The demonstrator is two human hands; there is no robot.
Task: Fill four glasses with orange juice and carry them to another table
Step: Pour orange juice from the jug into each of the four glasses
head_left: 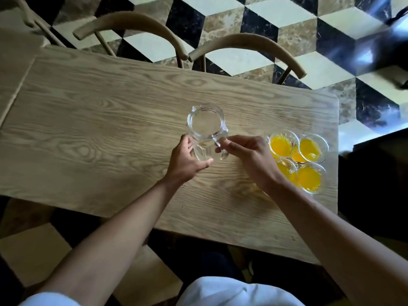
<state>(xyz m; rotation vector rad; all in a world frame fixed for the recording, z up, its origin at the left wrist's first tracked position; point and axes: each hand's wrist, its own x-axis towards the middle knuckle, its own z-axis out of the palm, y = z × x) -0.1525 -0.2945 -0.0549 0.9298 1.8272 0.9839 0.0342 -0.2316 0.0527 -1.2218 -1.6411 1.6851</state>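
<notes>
A clear glass jug (205, 123) stands upright near the middle of the wooden table (92, 120) and looks empty. My left hand (187, 160) cups its near left side with the thumb along the glass. My right hand (247, 153) holds the jug's handle (221, 149) between curled fingers and thumb. Several glasses of orange juice (297, 161) stand close together near the table's right end, just right of my right hand. One of them is partly hidden behind my right wrist.
Two wooden chairs (249, 44) are pushed in along the table's far side, a third at the far left. The floor (242, 16) has black, white and brown cube-pattern tiles. A dark piece of furniture (375, 195) stands right of the table's end.
</notes>
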